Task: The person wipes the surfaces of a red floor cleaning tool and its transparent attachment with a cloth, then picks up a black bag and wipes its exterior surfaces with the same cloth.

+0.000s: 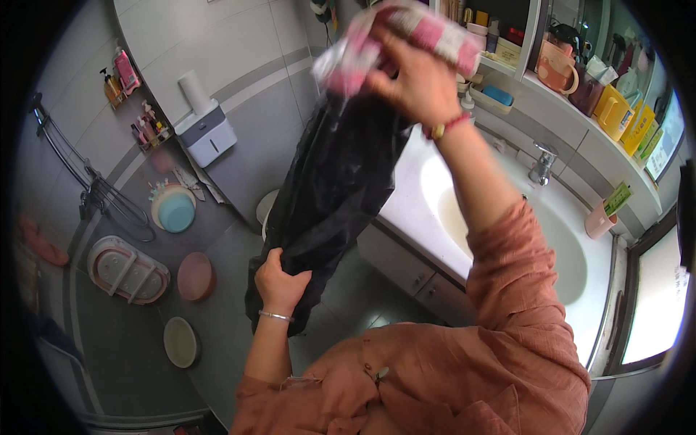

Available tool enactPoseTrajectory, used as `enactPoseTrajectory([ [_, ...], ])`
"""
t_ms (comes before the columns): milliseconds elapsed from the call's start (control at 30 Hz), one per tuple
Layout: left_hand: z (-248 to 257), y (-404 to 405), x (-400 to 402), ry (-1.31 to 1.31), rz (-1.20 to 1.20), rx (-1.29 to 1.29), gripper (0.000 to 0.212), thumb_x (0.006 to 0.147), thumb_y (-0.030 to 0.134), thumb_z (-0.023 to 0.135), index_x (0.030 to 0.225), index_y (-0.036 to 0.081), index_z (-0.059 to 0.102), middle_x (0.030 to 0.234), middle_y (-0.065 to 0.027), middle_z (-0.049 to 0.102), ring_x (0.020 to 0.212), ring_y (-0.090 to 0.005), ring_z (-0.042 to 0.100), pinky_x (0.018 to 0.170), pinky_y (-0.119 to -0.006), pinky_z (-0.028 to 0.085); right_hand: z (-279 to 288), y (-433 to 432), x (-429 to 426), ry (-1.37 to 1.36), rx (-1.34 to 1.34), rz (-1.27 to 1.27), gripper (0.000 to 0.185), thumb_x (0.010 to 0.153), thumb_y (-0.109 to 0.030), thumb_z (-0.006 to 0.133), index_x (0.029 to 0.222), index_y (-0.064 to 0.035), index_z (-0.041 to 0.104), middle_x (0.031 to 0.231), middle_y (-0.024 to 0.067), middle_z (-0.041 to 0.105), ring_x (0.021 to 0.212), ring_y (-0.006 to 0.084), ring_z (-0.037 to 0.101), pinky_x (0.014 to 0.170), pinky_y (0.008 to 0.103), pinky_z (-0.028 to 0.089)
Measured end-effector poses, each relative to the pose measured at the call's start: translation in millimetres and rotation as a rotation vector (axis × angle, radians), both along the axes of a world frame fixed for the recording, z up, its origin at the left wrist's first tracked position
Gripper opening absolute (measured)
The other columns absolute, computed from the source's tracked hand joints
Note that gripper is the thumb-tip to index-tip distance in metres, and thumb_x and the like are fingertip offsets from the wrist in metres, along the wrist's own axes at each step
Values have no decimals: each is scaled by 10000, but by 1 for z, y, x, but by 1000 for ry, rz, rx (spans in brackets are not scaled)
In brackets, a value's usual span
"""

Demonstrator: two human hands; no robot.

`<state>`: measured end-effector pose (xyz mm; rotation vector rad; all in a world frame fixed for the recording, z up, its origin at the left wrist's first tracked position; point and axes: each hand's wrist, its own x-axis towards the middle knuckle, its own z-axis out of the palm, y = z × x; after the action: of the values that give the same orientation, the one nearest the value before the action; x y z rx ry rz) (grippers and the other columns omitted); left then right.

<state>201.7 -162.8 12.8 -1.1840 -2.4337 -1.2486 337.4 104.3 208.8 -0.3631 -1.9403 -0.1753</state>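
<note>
A long black plastic bag (337, 179) stretches slantwise between my two hands. My left hand (283, 285) grips its lower part, the thumb and forefinger pressed against the plastic. Higher up, at the bag's upper end, my right hand (418, 81) clutches a pink-and-white checked cloth (429, 32). Motion blurs this bundle, and a pale, shiny part of it sticks out to the left. Whether the right fingers also hold the bag's edge cannot be made out. Part of a white round bin (266, 209) shows behind the bag.
A white washbasin counter (405, 190) with a chrome faucet (544, 163) lies to the right, above cabinet drawers (397, 261). On the left floor stand a pink basin (196, 276), a pale basin (181, 341) and a folded tub (129, 270). A tissue dispenser (206, 136) hangs on the wall.
</note>
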Motion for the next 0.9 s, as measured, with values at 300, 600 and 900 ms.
enactPoseTrajectory([
  [300,-1,-3,-12,451,-47,-49,408,500,150,746,864,53,588,704,-121,598,664,-336,581,590,-417,470,-93,-109,-58,-448,266,537,71,610,-188,607,644,-125,603,610,48,536,699,222,557,682,380,420],
  [600,-1,-22,-25,483,-77,-140,376,492,102,742,819,75,559,708,-79,581,686,-286,582,582,-387,456,-21,-8,-12,-1098,-226,-464,287,830,-370,514,846,-135,678,865,88,666,843,253,639,732,384,487],
  [900,-18,-24,-32,449,-75,-279,360,498,98,755,793,80,550,677,-84,580,653,-292,580,567,-387,450,-135,-141,-91,-1079,-222,360,302,825,-341,502,785,-89,663,743,102,647,701,301,628,657,427,483],
])
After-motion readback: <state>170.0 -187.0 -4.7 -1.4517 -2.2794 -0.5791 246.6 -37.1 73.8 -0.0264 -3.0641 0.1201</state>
